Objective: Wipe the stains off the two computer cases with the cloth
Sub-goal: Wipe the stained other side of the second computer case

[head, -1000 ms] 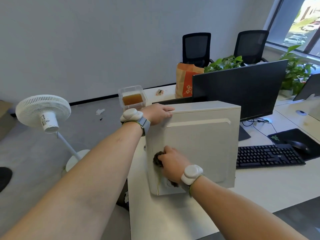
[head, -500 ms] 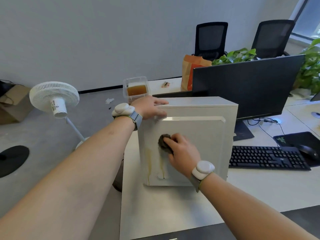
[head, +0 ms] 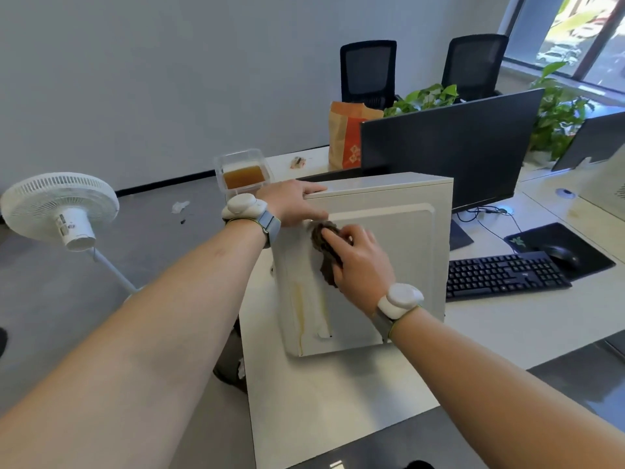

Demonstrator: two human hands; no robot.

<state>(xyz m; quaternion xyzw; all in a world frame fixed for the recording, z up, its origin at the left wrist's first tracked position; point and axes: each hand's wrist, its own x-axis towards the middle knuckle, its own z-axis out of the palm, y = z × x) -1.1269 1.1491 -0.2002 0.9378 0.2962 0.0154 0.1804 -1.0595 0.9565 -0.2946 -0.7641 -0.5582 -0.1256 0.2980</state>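
Observation:
A white computer case (head: 399, 252) stands upright on the desk (head: 338, 401). Yellowish streaks (head: 301, 306) run down the lower left of its side panel. My right hand (head: 358, 258) presses a dark brown cloth (head: 324, 245) against the upper left of that panel, fingers curled over the cloth. My left hand (head: 294, 203) holds the case's top left corner, fingers laid over the top edge. A second white case (head: 608, 184) shows partly at the far right edge.
Behind the case stands a black monitor (head: 453, 154). A black keyboard (head: 504, 275), mouse (head: 563, 257) and mouse pad lie to the right. A clear tub of brown liquid (head: 241, 174) and a paper bag (head: 348, 133) sit behind. A white fan (head: 61, 208) stands on the floor, left.
My right hand has carried the cloth up the panel from the lower left to the upper left, uncovering the streaks below. My left hand stays on the top corner.

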